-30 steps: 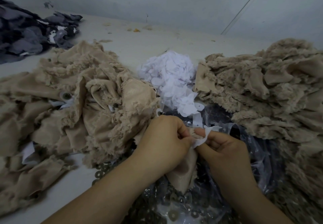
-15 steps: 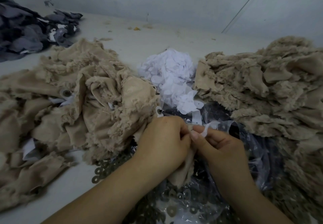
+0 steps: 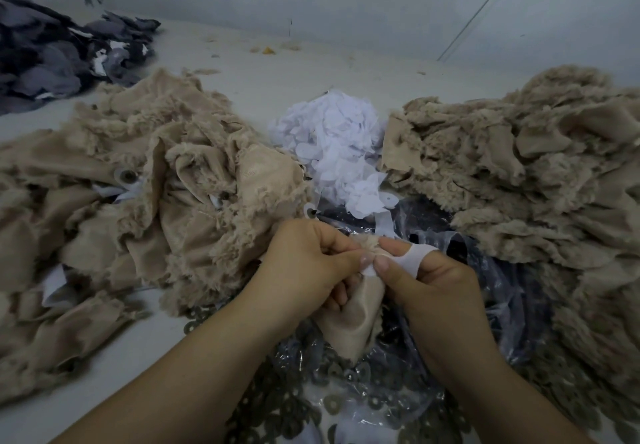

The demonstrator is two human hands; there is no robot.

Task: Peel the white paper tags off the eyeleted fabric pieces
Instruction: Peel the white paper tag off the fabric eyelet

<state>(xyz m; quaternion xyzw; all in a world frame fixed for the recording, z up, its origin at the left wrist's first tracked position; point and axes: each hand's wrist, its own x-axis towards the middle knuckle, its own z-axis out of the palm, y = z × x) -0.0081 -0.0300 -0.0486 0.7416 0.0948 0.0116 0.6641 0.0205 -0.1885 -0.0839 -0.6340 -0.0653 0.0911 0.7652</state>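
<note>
Two big beige fabric heaps flank the white tag pile; between them, low, the left hand grips a beige fabric piece while the right hand pinches its white paper tag

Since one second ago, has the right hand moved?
Yes. The right hand has slid slightly left, closer to the left hand, its thumb pressing the white tag; judged against the paper pile, it sits a little nearer.
</note>
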